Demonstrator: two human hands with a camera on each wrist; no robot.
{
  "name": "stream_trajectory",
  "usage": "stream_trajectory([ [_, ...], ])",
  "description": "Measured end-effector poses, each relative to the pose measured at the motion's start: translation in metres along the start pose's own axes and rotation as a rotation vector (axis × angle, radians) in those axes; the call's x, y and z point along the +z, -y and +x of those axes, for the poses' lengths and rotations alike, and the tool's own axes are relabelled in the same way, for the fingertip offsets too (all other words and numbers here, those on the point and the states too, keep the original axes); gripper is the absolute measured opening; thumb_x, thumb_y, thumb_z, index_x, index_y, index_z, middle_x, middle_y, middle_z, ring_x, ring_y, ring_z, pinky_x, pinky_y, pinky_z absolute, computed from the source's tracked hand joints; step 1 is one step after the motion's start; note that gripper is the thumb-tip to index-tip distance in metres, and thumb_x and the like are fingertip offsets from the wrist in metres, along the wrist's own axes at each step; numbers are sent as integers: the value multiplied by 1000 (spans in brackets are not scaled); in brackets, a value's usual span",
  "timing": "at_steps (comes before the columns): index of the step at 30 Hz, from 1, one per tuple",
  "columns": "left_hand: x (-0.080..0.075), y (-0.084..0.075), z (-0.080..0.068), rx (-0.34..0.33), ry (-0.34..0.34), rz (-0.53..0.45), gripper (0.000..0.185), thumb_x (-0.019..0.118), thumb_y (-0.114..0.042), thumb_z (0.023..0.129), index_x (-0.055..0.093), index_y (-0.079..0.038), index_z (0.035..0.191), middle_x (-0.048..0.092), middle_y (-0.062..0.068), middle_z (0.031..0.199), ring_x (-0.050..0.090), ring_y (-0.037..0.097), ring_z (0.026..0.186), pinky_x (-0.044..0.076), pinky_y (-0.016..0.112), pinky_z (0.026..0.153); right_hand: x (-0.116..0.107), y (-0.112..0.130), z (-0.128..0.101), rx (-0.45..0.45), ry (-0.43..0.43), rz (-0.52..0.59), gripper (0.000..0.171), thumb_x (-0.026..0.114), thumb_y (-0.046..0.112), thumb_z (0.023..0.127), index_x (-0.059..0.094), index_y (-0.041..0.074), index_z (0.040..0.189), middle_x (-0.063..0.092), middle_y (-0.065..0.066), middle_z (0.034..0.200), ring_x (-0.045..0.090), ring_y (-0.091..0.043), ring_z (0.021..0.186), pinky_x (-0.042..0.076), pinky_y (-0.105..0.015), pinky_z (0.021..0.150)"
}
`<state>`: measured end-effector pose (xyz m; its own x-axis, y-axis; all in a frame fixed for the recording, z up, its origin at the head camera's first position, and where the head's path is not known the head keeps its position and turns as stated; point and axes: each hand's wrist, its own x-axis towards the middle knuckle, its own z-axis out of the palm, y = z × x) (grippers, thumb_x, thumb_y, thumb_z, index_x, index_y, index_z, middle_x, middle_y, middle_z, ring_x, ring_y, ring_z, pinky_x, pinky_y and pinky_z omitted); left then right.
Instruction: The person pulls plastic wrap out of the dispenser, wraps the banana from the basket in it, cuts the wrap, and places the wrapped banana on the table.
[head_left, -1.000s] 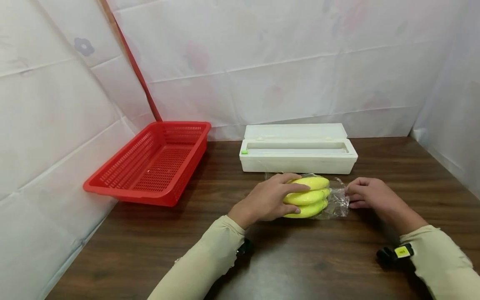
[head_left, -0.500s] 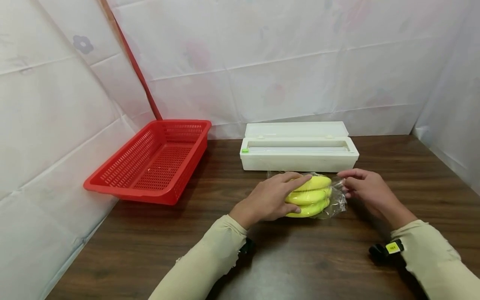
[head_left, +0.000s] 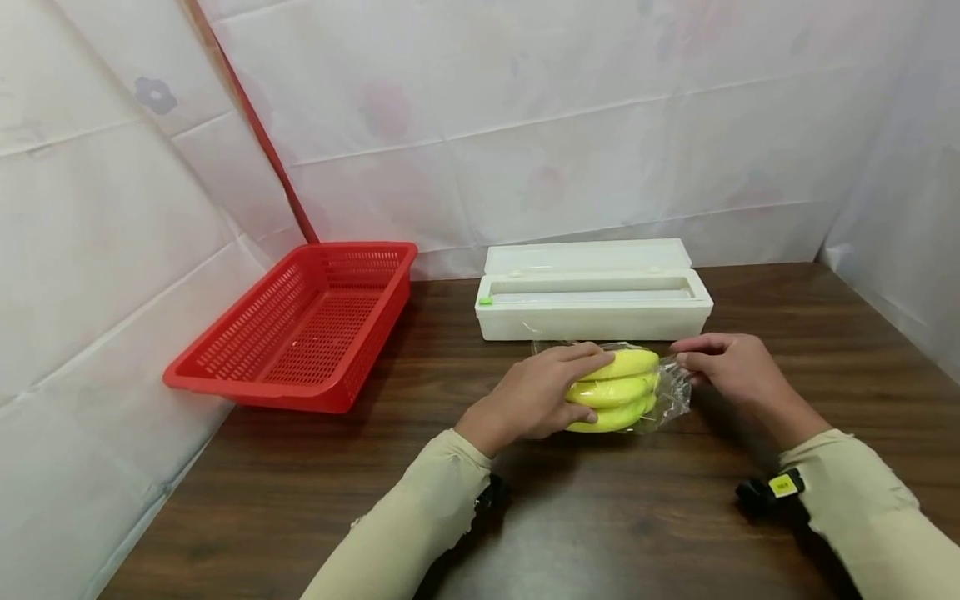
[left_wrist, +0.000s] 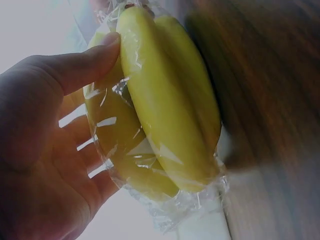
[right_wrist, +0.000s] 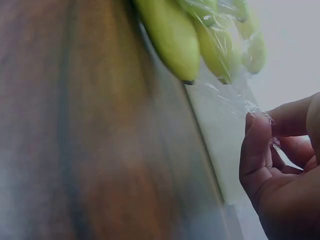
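Note:
A bunch of yellow bananas (head_left: 618, 390) wrapped in clear plastic film lies on the table in the head view. My left hand (head_left: 528, 396) grips the bunch from its left end, fingers over the top and thumb on the near side. In the left wrist view the thumb (left_wrist: 95, 62) presses the film against the bananas (left_wrist: 160, 100). My right hand (head_left: 738, 379) pinches the loose cling film (head_left: 675, 392) at the right end of the bunch. The right wrist view shows thumb and forefinger closed on the gathered film (right_wrist: 250, 106), beyond the dark banana tips (right_wrist: 187, 81).
Behind the bananas stands a long white cling film dispenser (head_left: 596, 321) with its lid up and a green slider at the left. A red plastic basket (head_left: 262, 387) is at the left on the brown wooden table (head_left: 585, 525). White patterned cloth hangs behind.
My right hand has shifted slightly up and left along the film, its thumb and forefinger now pinching the film higher up. The left hand keeps its grip on the bananas.

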<state>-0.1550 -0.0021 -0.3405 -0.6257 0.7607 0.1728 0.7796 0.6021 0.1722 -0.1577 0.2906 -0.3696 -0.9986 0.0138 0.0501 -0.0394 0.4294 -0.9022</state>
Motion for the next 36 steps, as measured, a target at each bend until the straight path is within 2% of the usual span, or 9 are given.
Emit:
stream_trajectory([
  [7,-2,1,0,-13,25,-31,75,76,-39,90,40,-27,154,39,-7,157,40,15,140,43,36,105,-5,9,2,-31,-57,-78,34,66,15,97,67,-12,119,71,1,86,65,-8,68,56,-28,62],
  [16,-3,-1,3,-11,41,-20,76,76,-38,90,39,-28,155,39,-8,157,41,15,140,45,37,103,-13,19,3,-83,-92,-57,31,64,6,94,65,-15,117,71,3,84,64,-6,66,56,-27,61],
  [23,-3,-1,2,-22,35,-20,76,76,-38,90,39,-28,155,39,-7,157,40,15,140,45,39,103,-11,32,5,-99,-77,-55,30,60,3,93,66,-14,117,72,-5,85,63,-7,68,57,-28,63],
  [31,-2,0,0,-22,45,-45,77,77,-37,90,38,-29,155,38,-5,158,38,15,142,44,39,104,-9,42,-4,-153,-135,-246,24,62,11,94,74,-3,110,72,-10,85,63,-9,68,52,-27,57],
  [36,-2,0,1,-16,31,-39,77,77,-37,89,39,-28,155,39,-8,157,41,14,139,45,37,102,-6,49,-6,-246,-193,-299,21,66,12,93,76,-2,106,72,-12,86,61,-5,65,49,-23,54],
])
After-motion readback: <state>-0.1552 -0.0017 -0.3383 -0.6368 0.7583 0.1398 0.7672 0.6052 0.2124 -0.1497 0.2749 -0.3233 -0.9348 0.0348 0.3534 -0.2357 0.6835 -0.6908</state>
